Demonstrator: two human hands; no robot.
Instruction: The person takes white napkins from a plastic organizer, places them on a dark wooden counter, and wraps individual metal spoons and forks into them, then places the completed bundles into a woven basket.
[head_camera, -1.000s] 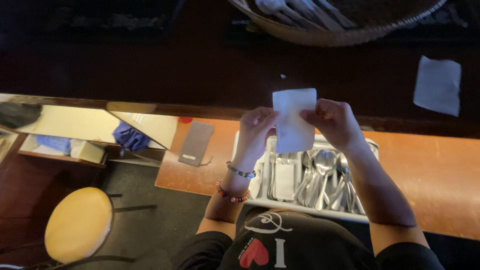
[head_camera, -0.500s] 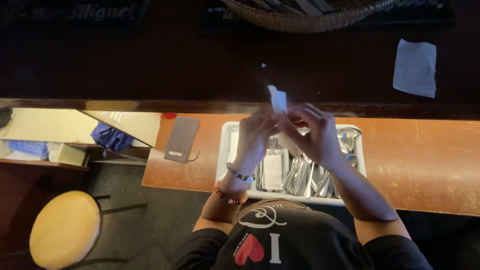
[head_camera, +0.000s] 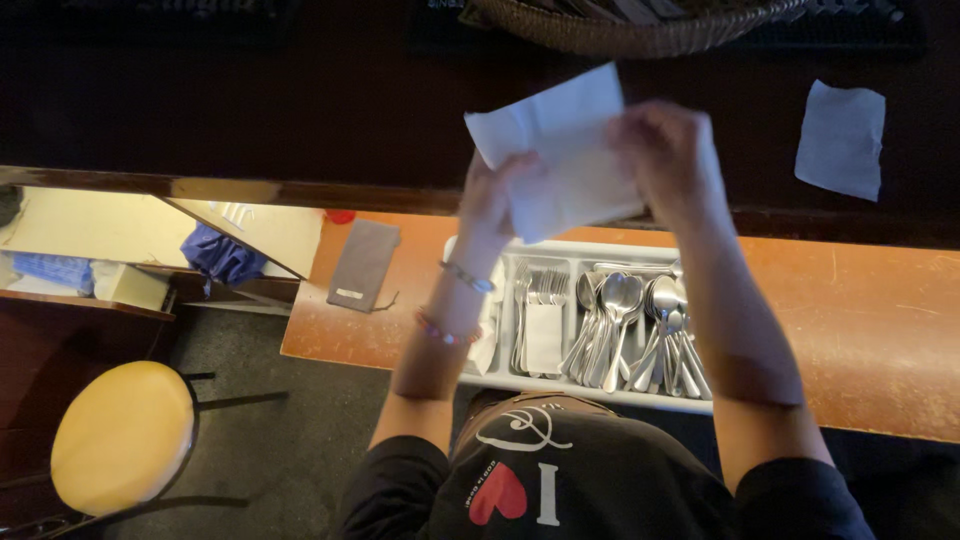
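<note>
Both my hands hold a white paper napkin up over the dark counter. My left hand pinches its lower left edge. My right hand grips its right side, and the napkin is spread open between them. Below my arms sits a white cutlery tray with several forks and spoons in its compartments and a folded white napkin in one slot.
A second white napkin lies on the dark counter at the right. A wicker basket stands at the top edge. A grey pouch lies on the orange shelf. A yellow round stool stands at the lower left.
The napkin, folded small and held close over the tray half a second ago, is now spread wide and raised higher. Both hands have moved apart and up.
</note>
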